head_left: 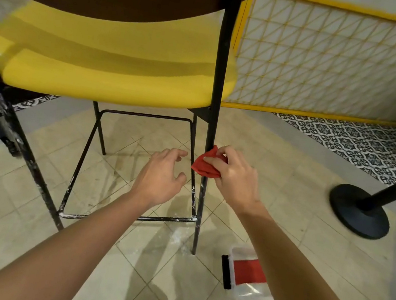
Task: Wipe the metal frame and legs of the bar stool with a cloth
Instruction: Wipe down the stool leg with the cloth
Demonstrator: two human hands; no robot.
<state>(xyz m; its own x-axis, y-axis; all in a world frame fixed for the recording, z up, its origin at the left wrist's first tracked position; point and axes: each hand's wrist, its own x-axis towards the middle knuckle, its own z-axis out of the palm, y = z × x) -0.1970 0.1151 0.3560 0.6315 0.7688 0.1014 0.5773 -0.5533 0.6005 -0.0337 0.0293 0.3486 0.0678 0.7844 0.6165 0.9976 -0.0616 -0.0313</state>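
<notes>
**Cloth held on the right-hand leg, dirty length below**

The bar stool [118, 59] is seen close up, its yellow seat above and its black metal legs running down to the tiled floor [276, 188]. The red cloth [202, 166] is bunched round the near right leg [218, 88], about midway between seat and floor, and is gripped there by the right hand [235, 179] with curled fingers. The left hand [162, 172] is held just left of that leg, fingers loosely spread, with nothing in it and nothing touched.

The leg's long axis runs nearly upright, so the wipe is judged to follow it. White specks are seen on the leg below the cloth and on the lower crossbar [129, 218], so downward travel is probably needed. The right hand is the nearer one, being already on the leg.
</notes>
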